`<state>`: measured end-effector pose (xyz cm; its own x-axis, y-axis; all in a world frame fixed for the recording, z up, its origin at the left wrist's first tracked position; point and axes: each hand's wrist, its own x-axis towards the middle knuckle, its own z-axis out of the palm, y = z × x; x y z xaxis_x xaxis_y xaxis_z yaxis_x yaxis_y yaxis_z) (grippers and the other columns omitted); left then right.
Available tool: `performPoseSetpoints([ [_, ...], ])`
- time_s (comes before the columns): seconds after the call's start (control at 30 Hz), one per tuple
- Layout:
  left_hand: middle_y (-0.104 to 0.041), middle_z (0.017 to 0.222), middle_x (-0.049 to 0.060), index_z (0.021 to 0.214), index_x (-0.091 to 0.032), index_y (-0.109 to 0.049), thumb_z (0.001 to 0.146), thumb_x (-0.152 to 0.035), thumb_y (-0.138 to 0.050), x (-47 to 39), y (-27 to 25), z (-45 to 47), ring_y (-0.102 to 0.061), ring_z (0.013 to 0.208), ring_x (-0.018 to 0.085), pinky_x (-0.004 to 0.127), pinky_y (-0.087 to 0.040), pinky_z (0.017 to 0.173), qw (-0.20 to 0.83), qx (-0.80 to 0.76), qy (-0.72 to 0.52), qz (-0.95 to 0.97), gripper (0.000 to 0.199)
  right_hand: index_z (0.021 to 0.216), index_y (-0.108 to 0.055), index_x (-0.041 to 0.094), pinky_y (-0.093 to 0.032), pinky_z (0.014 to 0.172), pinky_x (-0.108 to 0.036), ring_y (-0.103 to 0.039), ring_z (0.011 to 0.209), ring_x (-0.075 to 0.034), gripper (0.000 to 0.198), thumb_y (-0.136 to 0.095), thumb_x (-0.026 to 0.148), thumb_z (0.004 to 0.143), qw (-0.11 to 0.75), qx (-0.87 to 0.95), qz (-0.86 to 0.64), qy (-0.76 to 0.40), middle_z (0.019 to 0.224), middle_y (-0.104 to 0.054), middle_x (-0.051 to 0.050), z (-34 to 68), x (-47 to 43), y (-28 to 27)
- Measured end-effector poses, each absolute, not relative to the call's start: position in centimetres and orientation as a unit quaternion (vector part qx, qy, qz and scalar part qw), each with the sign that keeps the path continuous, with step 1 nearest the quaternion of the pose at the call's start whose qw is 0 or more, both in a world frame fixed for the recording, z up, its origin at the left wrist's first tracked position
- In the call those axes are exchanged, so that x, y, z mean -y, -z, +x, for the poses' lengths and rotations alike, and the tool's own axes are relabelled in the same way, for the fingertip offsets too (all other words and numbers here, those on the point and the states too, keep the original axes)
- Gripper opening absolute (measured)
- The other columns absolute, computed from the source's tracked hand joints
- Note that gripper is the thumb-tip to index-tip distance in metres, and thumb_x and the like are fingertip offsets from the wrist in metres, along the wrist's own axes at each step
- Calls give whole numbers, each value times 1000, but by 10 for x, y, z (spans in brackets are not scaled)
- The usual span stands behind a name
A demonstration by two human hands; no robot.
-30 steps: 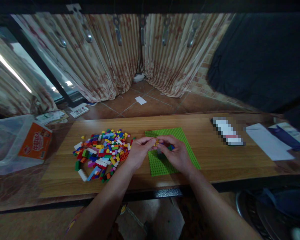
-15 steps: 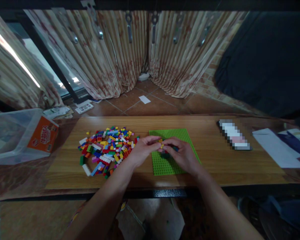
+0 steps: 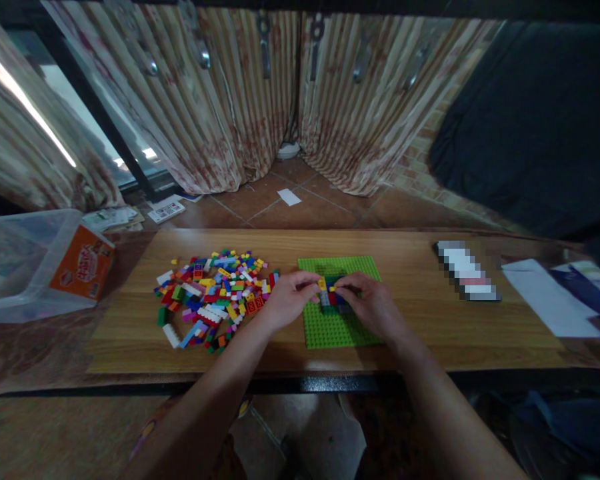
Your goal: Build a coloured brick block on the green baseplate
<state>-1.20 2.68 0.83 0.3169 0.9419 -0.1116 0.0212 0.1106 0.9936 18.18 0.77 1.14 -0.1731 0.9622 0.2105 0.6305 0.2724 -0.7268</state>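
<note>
A green studded baseplate (image 3: 325, 333) lies on the wooden board under both hands. On it stands a low build of toy bricks (image 3: 334, 300) in grey, red, blue and dark green, partly covered by my fingers. My left hand (image 3: 294, 297) is closed in a pinch on a yellow brick (image 3: 322, 283) at the build's left side. From the right, my right hand (image 3: 370, 303) pinches a small yellow brick (image 3: 332, 289) just above the build. Left of the plate spreads a pile of loose bricks (image 3: 210, 293) in many colours, close to my left wrist.
A clear plastic box (image 3: 25, 267) with an orange label stands at the far left. Toward the right lie a phone (image 3: 467, 270), blurred out, and white papers (image 3: 550, 297). The wooden board (image 3: 420, 340) ends at a dark front edge.
My hands have moved apart from where their fingertips met over the plate. The right hand now has a small yellow brick at its fingertips, and more of the build shows between the hands.
</note>
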Motion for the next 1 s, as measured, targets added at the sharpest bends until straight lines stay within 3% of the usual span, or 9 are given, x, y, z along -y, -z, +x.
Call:
performPoseSetpoints([
  [1.0,-69,79,3,101,-10,-65,81,-11,-56,-26,-7,-11,-62,58,9,22,-49,61,574,-442,-348,595,22,81,-75,25,-47,81,-38,-60,87,-20,9,-66,24,80,321,732,-565,-207,92,-64,-5,183,-14,2],
])
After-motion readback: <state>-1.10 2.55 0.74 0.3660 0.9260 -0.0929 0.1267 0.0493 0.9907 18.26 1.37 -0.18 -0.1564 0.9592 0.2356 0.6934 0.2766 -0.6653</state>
